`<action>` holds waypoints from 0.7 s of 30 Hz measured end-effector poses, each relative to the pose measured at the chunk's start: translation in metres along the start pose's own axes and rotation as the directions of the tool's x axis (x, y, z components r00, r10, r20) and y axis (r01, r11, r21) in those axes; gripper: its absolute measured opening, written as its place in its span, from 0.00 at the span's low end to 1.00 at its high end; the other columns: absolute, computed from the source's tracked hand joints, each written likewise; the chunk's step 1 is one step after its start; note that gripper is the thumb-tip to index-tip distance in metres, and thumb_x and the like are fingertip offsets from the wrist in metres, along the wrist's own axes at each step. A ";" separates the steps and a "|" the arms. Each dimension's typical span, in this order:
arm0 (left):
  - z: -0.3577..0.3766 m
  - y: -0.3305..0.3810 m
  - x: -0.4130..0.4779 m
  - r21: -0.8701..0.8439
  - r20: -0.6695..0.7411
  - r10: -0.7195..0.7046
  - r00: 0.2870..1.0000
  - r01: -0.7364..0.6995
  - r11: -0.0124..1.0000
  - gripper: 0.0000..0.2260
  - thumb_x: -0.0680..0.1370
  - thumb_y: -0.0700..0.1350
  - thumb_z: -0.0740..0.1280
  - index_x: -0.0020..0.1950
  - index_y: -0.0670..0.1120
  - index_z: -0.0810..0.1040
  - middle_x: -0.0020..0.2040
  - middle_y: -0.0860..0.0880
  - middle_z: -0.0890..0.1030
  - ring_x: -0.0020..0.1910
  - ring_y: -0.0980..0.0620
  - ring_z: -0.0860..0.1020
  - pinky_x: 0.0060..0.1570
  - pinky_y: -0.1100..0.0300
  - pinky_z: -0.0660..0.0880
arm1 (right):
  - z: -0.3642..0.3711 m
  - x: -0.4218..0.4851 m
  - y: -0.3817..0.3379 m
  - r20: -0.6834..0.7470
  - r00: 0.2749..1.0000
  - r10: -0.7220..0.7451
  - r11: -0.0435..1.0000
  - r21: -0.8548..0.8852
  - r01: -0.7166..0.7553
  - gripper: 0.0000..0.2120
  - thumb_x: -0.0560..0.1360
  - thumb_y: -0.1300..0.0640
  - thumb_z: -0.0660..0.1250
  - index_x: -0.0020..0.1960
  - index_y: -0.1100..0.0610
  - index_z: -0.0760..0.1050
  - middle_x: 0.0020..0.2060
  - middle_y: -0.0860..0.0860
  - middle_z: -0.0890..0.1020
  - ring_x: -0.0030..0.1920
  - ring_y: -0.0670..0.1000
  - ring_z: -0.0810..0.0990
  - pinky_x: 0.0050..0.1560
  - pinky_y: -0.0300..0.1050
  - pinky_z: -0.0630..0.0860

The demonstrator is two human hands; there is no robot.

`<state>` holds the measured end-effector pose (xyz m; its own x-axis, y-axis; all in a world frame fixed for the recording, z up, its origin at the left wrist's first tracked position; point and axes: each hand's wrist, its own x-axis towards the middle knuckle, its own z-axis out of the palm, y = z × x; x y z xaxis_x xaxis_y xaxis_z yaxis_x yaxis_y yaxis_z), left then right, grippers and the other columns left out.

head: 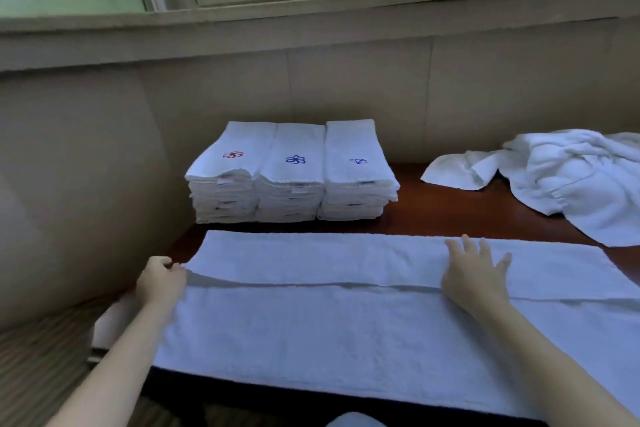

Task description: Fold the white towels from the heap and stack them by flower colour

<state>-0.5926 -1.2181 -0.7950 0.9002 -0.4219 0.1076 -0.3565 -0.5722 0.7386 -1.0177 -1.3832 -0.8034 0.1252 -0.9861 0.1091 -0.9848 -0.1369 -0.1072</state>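
— Where is the towel [346, 315] being handled?
— Along the table's [450, 215] near edge; its left corner is being pinched by the left hand [161, 282], while the right hand [476, 274] is being pressed flat, fingers spread.
— Soft, limp — best taken by corners.

A white towel [346, 315] lies spread lengthwise across the near table edge, one long flap folded over. Behind it three stacks [291, 180] of folded towels stand side by side, topped with red, blue and blue flowers. The unfolded heap [561, 177] lies at far right.
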 end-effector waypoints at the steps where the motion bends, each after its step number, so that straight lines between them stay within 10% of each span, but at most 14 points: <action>1: 0.000 0.002 0.005 -0.056 0.021 -0.022 1.000 0.023 0.998 0.10 0.79 0.40 0.59 0.53 0.37 0.78 0.48 0.37 0.78 0.49 0.36 0.76 0.43 0.53 0.69 | -0.001 -0.003 -0.021 -0.017 0.996 -0.083 0.997 0.011 0.083 0.24 0.79 0.55 0.53 0.74 0.50 0.57 0.77 0.52 0.54 0.76 0.58 0.48 0.71 0.68 0.48; 3: 0.002 0.012 0.012 -0.172 0.113 -0.015 0.993 0.035 0.985 0.12 0.81 0.45 0.58 0.41 0.40 0.73 0.38 0.39 0.72 0.39 0.40 0.73 0.37 0.57 0.65 | 0.001 -0.011 -0.060 0.010 0.970 -0.244 0.969 0.050 0.244 0.21 0.81 0.49 0.52 0.73 0.49 0.60 0.77 0.50 0.54 0.77 0.56 0.47 0.72 0.65 0.47; 5: 0.005 0.026 0.013 -0.216 0.272 -0.003 0.962 0.064 0.974 0.03 0.79 0.44 0.63 0.49 0.45 0.72 0.44 0.41 0.72 0.40 0.43 0.73 0.33 0.60 0.69 | 0.009 -0.023 -0.085 0.043 0.940 -0.339 0.939 0.081 0.335 0.20 0.81 0.45 0.50 0.72 0.49 0.61 0.76 0.50 0.56 0.77 0.55 0.48 0.72 0.63 0.45; 7: 0.011 0.031 0.027 -0.168 0.295 0.043 0.954 0.008 0.986 0.20 0.75 0.36 0.67 0.66 0.47 0.70 0.56 0.41 0.76 0.49 0.41 0.77 0.40 0.57 0.74 | 0.016 -0.031 -0.092 0.037 0.930 -0.367 0.929 0.077 0.363 0.22 0.81 0.44 0.47 0.73 0.48 0.59 0.76 0.49 0.57 0.77 0.54 0.49 0.73 0.62 0.44; 14: 0.024 0.031 0.045 0.098 0.265 0.156 0.952 -0.188 0.977 0.23 0.75 0.33 0.59 0.69 0.44 0.70 0.62 0.40 0.75 0.52 0.41 0.75 0.45 0.56 0.71 | 0.016 -0.033 -0.091 -0.025 0.909 -0.416 0.906 0.076 0.416 0.22 0.80 0.41 0.48 0.70 0.48 0.64 0.72 0.47 0.65 0.73 0.52 0.59 0.72 0.54 0.51; 18: 0.033 0.038 0.017 0.609 0.202 0.252 0.947 -0.323 0.725 0.21 0.76 0.42 0.61 0.69 0.49 0.68 0.66 0.44 0.67 0.64 0.42 0.66 0.60 0.51 0.64 | 0.019 -0.026 -0.087 0.103 0.915 -0.390 0.912 0.177 0.369 0.25 0.80 0.41 0.47 0.76 0.45 0.53 0.78 0.47 0.52 0.77 0.51 0.48 0.74 0.55 0.44; 21: 0.056 0.062 -0.018 0.655 0.264 0.435 0.861 -0.491 0.574 0.21 0.79 0.47 0.59 0.72 0.50 0.65 0.74 0.44 0.60 0.73 0.45 0.58 0.68 0.49 0.57 | 0.019 -0.022 -0.089 0.087 0.919 -0.384 0.915 0.165 0.367 0.26 0.81 0.41 0.46 0.77 0.45 0.52 0.78 0.48 0.51 0.77 0.51 0.49 0.74 0.56 0.45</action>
<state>-0.6449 -1.2854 -0.7885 0.5538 -0.7977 0.2389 -0.8106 -0.5820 -0.0643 -0.9310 -1.3511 -0.8150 0.5041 -0.8618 0.0556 -0.8355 -0.5030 -0.2214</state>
